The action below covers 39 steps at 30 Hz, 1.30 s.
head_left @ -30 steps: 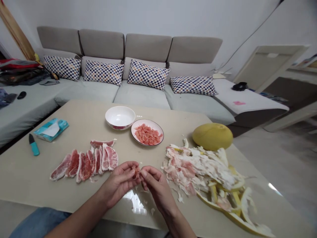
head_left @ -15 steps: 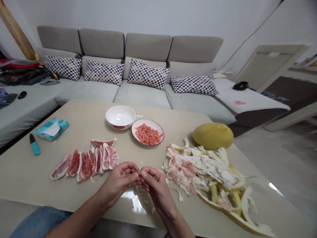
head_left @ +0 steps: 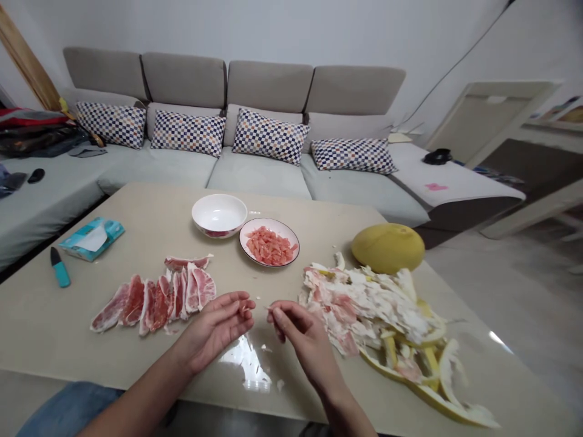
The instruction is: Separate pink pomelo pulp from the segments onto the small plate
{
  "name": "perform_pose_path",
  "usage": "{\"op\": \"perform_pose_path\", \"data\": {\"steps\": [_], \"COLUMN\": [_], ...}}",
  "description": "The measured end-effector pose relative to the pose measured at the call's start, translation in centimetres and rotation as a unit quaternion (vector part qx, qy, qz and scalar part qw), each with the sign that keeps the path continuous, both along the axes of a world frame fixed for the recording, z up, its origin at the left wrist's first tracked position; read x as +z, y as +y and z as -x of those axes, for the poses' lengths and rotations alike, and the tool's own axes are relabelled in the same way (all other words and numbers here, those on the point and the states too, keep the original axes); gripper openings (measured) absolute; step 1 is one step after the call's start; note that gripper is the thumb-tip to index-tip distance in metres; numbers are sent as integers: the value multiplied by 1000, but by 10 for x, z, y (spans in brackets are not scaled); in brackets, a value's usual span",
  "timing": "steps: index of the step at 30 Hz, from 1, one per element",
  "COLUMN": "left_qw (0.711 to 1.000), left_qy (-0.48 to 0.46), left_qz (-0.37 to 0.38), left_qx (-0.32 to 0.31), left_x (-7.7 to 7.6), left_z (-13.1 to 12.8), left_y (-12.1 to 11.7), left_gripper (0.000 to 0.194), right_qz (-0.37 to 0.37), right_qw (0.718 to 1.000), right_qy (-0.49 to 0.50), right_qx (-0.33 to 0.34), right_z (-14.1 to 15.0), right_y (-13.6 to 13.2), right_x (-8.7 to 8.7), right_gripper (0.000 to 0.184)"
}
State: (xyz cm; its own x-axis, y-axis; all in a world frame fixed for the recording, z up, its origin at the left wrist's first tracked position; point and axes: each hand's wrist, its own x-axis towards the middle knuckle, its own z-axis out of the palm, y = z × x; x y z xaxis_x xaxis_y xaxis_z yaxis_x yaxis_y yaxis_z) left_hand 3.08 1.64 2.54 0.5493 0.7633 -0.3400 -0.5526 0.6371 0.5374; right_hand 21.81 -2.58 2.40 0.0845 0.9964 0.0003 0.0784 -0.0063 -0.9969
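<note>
In the head view, small pink pulp piece [head_left: 246,308] in the loosely curled left hand [head_left: 212,332], leftward of the narrowly pinched right hand [head_left: 307,340]. Nearer to the left; long axis too small to tell. Ragged, pinkish, above the bench [head_left: 323,224]. Right hand's contents unclear.
</note>
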Motion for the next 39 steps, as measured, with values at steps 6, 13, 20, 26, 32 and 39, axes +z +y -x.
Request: {"op": "perform_pose_path", "data": {"steps": [6, 13, 20, 26, 32, 39], "left_qw": [999, 998, 989, 948, 844, 634], "left_qy": [-27, 59, 143, 263, 428, 589], "left_qz": [43, -8, -36, -174, -324, -495], "left_qx": [5, 4, 17, 40, 2, -80], "left_x": [-3, -5, -12, 0, 16, 19], "left_z": [0, -5, -13, -52, -113, -141], "left_y": [2, -2, 2, 62, 159, 188], "left_gripper": [22, 26, 24, 18, 31, 31], "right_qz": [-186, -34, -108, -202, -260, -288], "right_qw": [877, 725, 727, 747, 754, 771], "right_qy": [-431, -660, -661, -614, -576, -533], "right_qx": [-106, -193, -155, -157, -178, -198], "right_z": [-80, -138, -161, -173, -169, -178], "right_y": [-1, -19, -28, -31, -36, -43], "right_x": [-7, -10, -17, -29, -33, -30], "right_gripper": [23, 45, 27, 25, 30, 25]}}
